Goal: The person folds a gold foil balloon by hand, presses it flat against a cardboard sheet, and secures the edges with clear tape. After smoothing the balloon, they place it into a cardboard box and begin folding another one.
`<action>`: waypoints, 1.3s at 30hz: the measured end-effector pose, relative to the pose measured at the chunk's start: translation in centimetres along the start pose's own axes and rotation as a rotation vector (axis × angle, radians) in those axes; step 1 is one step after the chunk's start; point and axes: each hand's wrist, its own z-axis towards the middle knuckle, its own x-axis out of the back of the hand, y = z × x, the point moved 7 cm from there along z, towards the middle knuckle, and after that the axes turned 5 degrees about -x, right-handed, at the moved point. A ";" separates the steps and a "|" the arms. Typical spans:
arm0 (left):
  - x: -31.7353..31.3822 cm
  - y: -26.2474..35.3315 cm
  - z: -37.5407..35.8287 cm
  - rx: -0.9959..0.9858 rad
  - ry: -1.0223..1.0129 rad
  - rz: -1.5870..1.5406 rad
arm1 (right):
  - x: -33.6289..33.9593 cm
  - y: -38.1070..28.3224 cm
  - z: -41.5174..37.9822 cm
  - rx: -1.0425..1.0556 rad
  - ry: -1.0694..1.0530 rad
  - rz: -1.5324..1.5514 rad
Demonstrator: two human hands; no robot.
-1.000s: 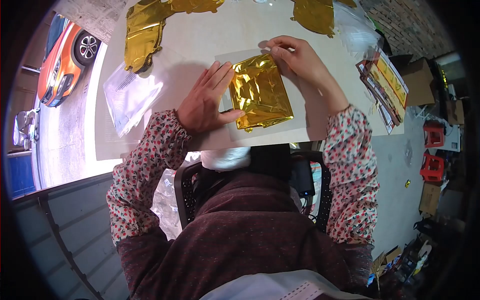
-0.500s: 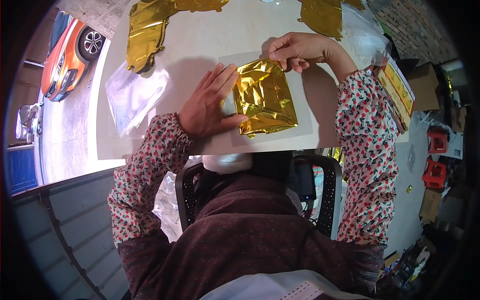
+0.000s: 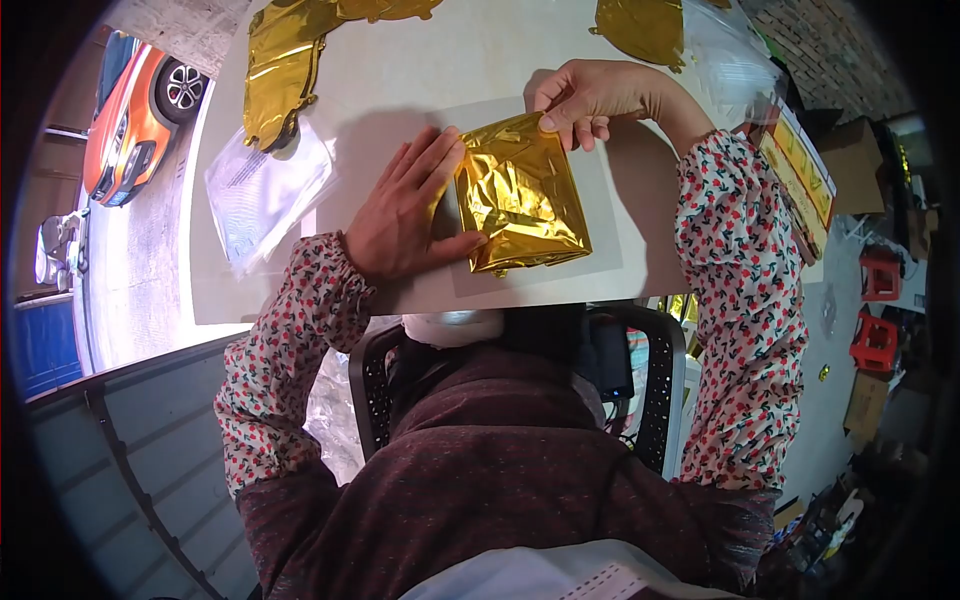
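A folded square of crinkled gold foil [image 3: 522, 195] lies on a thin translucent sheet [image 3: 606, 215] near the table's front edge. My left hand [image 3: 412, 205] rests open along the foil's left side, its fingers stretched toward the top left corner and the thumb on the lower left part. My right hand [image 3: 585, 105] is closed at the top right corner, with the thumb and bent fingers pinching the foil there. Small uneven bits of foil stick out at the bottom edge.
Flat gold foil pieces [image 3: 280, 75] lie at the back left, and another gold foil piece [image 3: 640, 30] at the back right. Clear plastic bags [image 3: 262, 190] are on the left, more plastic bags [image 3: 735, 65] at the right. A printed box [image 3: 800, 180] is by the right edge.
The view has shifted slightly. The foil's creases and shine look different, and its upper part appears smoother. Both hands keep nearly the same places on it.
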 end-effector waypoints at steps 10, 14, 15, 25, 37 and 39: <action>0.0 -0.1 0.0 0.012 0.001 -0.011 | -0.2 -0.8 -1.0 0.022 0.169 -0.130; 0.0 -0.1 -0.1 0.003 0.001 -0.011 | -0.8 -1.1 -1.5 0.048 0.255 -0.175; -0.1 -0.1 -0.1 0.004 -0.004 -0.003 | -1.0 -1.0 -1.7 0.055 0.269 -0.180; -0.4 -0.3 -0.2 -0.036 -0.014 0.019 | -10.8 -4.9 -6.0 0.580 1.156 -0.842; -0.3 0.0 -0.1 -0.034 -0.008 0.016 | -12.4 -0.4 -5.0 0.171 1.118 -0.719; -0.1 -0.1 -0.1 -0.040 0.006 0.011 | -12.0 -0.1 -5.3 0.150 1.164 -0.689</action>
